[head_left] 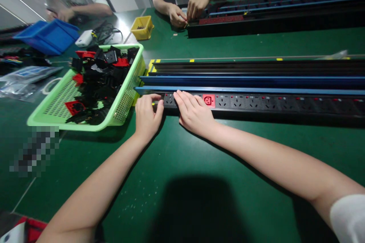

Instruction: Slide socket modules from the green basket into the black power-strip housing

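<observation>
A long black power strip [273, 105] lies across the green table, set with a row of black sockets and one red socket [208, 100]. My left hand [147, 115] holds its left end, fingers over the far side and thumb at the near side. Across the sockets just right of it rests my right hand [195, 114], palm down with fingers stretched out over the strip. The sockets beneath that hand are hidden. To the left, a light green basket [125, 100] is loaded with loose black and red socket modules [105, 79].
Behind the strip run blue-edged rails [251, 79]. A yellow bin [142, 27] and a tilted blue bin [51, 36] stand farther back. Opposite, a person's hands [189, 11] work at another long black housing [256, 21]; another person sits back left.
</observation>
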Action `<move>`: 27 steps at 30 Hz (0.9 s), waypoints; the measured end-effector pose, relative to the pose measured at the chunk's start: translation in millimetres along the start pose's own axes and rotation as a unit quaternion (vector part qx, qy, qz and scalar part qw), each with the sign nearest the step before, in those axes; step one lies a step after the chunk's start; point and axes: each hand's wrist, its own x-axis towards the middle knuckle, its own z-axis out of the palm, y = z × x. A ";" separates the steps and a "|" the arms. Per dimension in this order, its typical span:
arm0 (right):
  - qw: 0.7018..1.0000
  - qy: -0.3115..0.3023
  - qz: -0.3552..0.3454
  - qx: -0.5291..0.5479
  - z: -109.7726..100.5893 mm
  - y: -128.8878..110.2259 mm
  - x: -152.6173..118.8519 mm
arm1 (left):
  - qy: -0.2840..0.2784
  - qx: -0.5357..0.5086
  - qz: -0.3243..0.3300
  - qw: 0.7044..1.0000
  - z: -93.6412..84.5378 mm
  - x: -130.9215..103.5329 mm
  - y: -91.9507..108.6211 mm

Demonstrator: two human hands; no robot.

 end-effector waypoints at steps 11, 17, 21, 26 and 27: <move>1.000 -0.011 -0.008 0.001 -1.3 1.2 0.3 | -0.074 -0.018 0.047 0.996 -6.7 2.9 3.1; 1.000 -0.009 -0.002 0.005 -4.9 0.7 0.7 | -0.144 -0.027 0.032 0.989 -11.0 18.9 -3.3; 1.000 -0.002 -0.010 -0.009 -6.0 0.9 1.7 | -0.161 -0.061 0.021 0.985 -11.2 23.2 -6.8; 1.000 0.007 -0.012 -0.023 -7.0 0.9 3.1 | -0.106 -0.061 0.100 0.987 -8.8 9.6 -10.6; 1.000 0.008 -0.012 -0.024 -7.2 0.9 3.3 | -0.099 -0.070 0.113 0.986 -7.9 7.1 -11.4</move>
